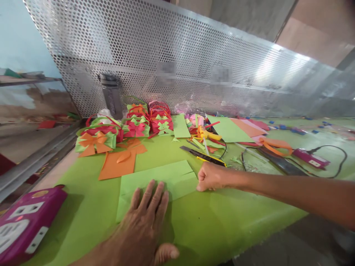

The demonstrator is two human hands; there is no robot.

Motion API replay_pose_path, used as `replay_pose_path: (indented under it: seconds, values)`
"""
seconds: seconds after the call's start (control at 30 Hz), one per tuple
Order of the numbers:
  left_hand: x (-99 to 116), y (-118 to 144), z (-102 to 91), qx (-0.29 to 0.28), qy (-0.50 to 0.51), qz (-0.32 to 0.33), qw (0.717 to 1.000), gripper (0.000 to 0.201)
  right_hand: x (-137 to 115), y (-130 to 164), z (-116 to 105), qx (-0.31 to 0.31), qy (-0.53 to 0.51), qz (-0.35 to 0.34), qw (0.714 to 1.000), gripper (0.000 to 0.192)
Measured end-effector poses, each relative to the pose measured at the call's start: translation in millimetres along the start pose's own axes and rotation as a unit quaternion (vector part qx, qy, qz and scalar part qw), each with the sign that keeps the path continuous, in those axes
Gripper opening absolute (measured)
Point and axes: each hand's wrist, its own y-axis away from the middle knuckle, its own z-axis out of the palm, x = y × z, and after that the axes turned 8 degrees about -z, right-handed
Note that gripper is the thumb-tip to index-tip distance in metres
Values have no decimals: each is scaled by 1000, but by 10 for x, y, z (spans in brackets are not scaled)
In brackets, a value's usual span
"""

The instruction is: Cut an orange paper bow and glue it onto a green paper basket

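Note:
A folded light green paper sheet (158, 181) lies on the green table (227, 218) in front of me. My left hand (144, 218) rests flat on its near part, fingers spread, pressing it down. My right hand (209, 176) is closed in a fist at the sheet's right edge, knuckles pressing on the fold; I cannot tell whether anything is inside it. An orange paper piece (118, 164) lies just beyond the green sheet.
Several paper baskets with bows (95, 142) stand at the back left. Scissors (274, 146), a yellow-black cutter (206, 157), paper sheets (230, 129) and scraps lie at the back right. A purple power strip (23, 223) sits at the near left. A perforated metal panel (180, 55) backs the table.

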Motion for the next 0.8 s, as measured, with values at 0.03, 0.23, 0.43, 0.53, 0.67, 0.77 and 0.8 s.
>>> replay_pose_path:
  seconds: [0.03,0.23,0.43,0.53,0.67,0.77,0.8]
  values:
    - [1,4,2,0,0,1,1000,106,36,9,-6,5,-1,4,1000,20]
    - [9,-27,-35,17,-15,12,1000,108,211,64,-34,18,2,6,1000,17]
    - [31,-31,-62,-5,8,-2,1000,104,-104,170,-229,77,31,-63,995,14]
    - [35,-24,-108,-20,4,0,1000,100,-387,119,-177,60,1,-129,990,8]
    - [38,-58,-181,-22,6,11,1000,100,-617,-81,75,-60,-28,-132,989,8]
    - [42,-92,-199,-35,18,2,999,102,-655,-201,201,-86,-15,-89,992,21]
    - [43,-98,-196,-34,21,0,999,102,-655,-221,215,-85,-9,-81,993,23]
